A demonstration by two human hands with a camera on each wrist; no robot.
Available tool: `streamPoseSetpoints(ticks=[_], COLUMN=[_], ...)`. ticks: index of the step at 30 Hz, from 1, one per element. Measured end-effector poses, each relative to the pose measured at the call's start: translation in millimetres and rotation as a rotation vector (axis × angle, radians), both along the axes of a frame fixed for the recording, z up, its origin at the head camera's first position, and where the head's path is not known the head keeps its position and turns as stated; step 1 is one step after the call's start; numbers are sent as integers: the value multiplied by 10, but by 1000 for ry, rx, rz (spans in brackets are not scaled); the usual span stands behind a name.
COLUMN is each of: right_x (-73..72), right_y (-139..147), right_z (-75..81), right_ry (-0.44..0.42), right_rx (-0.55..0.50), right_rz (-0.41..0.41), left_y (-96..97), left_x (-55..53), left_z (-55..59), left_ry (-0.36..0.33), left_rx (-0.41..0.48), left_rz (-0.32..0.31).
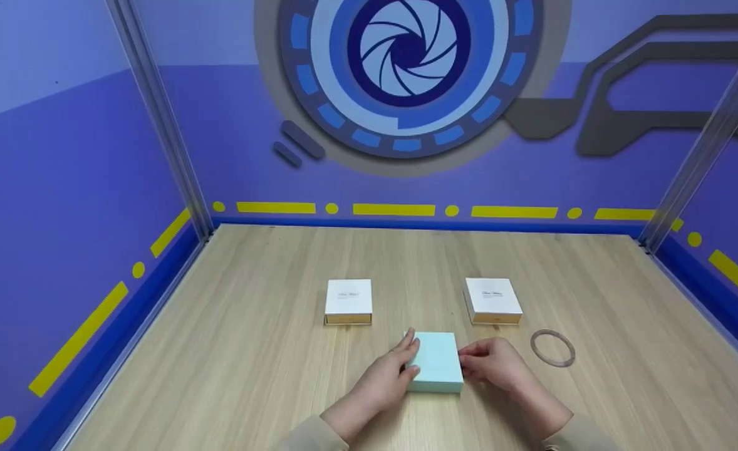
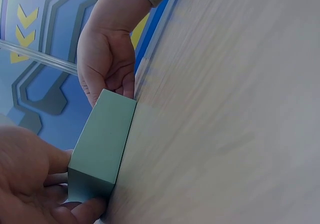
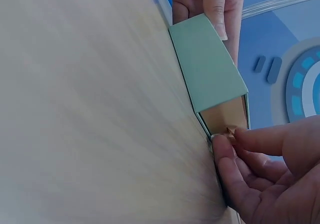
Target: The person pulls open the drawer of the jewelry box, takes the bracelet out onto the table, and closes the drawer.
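Pale mint-green flat rectangular box [image 1: 436, 357] is sitting on the near part of the light wood-grain bench [image 1: 250, 376]. Left hand [image 1: 384, 377] has it gripped by its left side, right hand [image 1: 499, 365] is pinching a tiny tan tab [image 3: 230, 130] on its right side. Thin translucent greyish ring [image 1: 552, 364] lies just right of that. Farther back: a white gold-edged box [image 1: 349, 299] on the left, a matching white box [image 1: 493, 298] on the right.
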State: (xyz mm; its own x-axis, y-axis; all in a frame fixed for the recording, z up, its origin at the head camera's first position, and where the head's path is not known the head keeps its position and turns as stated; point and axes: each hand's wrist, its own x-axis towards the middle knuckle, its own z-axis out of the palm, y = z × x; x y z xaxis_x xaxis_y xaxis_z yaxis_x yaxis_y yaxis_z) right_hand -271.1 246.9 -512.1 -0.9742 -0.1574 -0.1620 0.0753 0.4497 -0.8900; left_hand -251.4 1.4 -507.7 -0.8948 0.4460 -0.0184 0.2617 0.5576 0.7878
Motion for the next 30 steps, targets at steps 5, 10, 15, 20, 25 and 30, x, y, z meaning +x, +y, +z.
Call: streamPoseSetpoints(ticks=[5, 10, 15, 20, 25, 30], right_x=[0, 3, 1, -4, -9, -7], right_y=[-1, -6, -9, -11, -18, -6], right_z=[-3, -10, -13, -18, -23, -15], right_ry=[-13, -23, -23, -25, -21, -16], right_rx=[-1, 11, 2, -20, -1, 8], right_rz=[-10, -31, -34, -33, -46, -38], left_y=[-2, -2, -3, -9, -9, -2], left_x=[-1, 1, 7, 12, 9, 2], left_z=[-6, -7, -10, -11, -12, -20], left_ry=[-2, 0, 10, 20, 16, 10], left_rx=[5, 8, 15, 32, 34, 32], left_rz=[2, 3, -1, -7, -5, -1])
